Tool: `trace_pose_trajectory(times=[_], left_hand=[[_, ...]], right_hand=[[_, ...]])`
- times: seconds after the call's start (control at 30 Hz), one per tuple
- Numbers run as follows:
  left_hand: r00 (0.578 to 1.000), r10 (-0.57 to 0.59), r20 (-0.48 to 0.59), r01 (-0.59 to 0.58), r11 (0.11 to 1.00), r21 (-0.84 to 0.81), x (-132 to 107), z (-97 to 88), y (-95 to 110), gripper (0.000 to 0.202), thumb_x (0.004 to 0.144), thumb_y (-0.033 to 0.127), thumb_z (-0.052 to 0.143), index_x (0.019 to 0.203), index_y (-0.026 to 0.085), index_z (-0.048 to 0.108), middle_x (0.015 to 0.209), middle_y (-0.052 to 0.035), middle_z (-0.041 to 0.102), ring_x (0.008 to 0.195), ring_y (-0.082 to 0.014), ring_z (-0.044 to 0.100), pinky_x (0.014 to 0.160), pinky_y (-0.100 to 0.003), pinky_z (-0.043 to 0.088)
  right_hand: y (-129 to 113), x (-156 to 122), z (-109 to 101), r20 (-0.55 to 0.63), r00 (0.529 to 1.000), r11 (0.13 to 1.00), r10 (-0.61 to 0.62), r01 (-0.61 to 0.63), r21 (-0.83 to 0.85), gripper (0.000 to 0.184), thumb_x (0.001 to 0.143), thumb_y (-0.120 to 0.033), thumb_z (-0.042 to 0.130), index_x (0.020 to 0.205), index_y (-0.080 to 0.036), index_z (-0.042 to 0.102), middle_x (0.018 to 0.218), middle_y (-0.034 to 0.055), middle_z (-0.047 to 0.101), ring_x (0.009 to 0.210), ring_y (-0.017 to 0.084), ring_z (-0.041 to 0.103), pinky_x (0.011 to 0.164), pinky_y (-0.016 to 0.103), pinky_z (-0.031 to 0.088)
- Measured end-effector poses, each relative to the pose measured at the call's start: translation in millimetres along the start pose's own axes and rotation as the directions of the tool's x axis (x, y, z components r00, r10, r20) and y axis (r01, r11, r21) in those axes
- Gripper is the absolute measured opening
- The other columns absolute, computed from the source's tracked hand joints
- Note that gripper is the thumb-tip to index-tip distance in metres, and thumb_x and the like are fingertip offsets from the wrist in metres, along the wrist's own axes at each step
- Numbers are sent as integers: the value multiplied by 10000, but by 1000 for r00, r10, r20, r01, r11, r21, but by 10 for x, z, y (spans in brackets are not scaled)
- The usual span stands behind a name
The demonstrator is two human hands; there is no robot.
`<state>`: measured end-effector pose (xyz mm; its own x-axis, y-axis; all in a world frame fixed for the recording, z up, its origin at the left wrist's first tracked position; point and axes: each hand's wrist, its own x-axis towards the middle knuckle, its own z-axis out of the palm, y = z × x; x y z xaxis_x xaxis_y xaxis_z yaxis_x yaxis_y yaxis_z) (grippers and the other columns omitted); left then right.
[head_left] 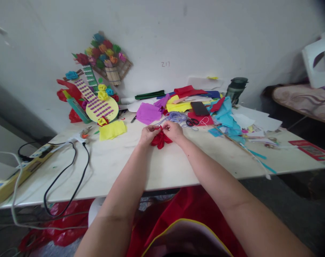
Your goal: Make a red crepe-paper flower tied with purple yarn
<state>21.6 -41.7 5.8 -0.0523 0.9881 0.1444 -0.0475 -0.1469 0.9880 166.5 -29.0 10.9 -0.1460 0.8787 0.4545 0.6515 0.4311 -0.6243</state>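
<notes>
Both my hands meet over the middle of the pale table point(168, 167). My left hand point(148, 134) and my right hand point(174, 130) have their fingers pinched together on a small red folded paper piece point(160, 140), shaped like a flower or bow, which rests just above the tabletop. A thin pale thread point(175, 116) lies in loops right behind my right hand, and the pinching fingers seem to hold an end of it.
Coloured paper sheets point(149, 112) lie piled at the back, with black scissors point(191, 122), a dark phone point(199, 108) and a green bottle point(236, 89). Paper-flower crafts point(98, 103) lean on the wall. A glue gun point(80, 135), black cable point(68, 178) and power strip point(31, 159) lie left.
</notes>
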Motion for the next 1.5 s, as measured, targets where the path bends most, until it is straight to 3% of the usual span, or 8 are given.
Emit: trace_pose_trajectory(times=[0.27, 0.9, 1.23, 1.5], left_hand=[[999, 4, -32, -2, 999, 42, 18, -11, -16, 303, 476, 262, 764, 718, 117, 654, 543, -4, 612, 464, -93, 524, 458, -202, 381], [1000, -16, -22, 16, 1000, 11, -35, 25, 54, 384, 435, 328, 806, 721, 114, 665, 583, -33, 635, 496, -105, 548, 492, -216, 403], [998, -21, -56, 26, 997, 80, 24, 1, -4, 239, 475, 240, 713, 676, 122, 661, 535, -2, 608, 478, -94, 517, 479, -203, 383], [999, 0, -36, 3, 998, 59, -21, 23, 31, 284, 475, 286, 759, 683, 121, 658, 564, -20, 621, 502, -106, 537, 502, -214, 397]], right_hand=[[-6, -3, 5, 5, 1000, 1000, 3, -3, -26, 135, 696, -199, 548, 786, -226, 644, 778, -5, 693, 745, 166, 621, 705, 294, 466], [-30, -16, -7, -3, 1000, 999, -2, 2, -50, 156, 703, -199, 538, 816, -234, 640, 783, -5, 689, 744, 168, 617, 708, 298, 463], [-34, -20, 6, 13, 1000, 998, 0, 1, -59, 147, 704, -197, 536, 809, -233, 633, 779, -10, 690, 734, 162, 614, 701, 291, 458], [-48, -32, -9, 28, 1000, 997, -2, 4, -78, 164, 708, -194, 534, 829, -237, 636, 795, -6, 692, 754, 174, 618, 702, 299, 461]])
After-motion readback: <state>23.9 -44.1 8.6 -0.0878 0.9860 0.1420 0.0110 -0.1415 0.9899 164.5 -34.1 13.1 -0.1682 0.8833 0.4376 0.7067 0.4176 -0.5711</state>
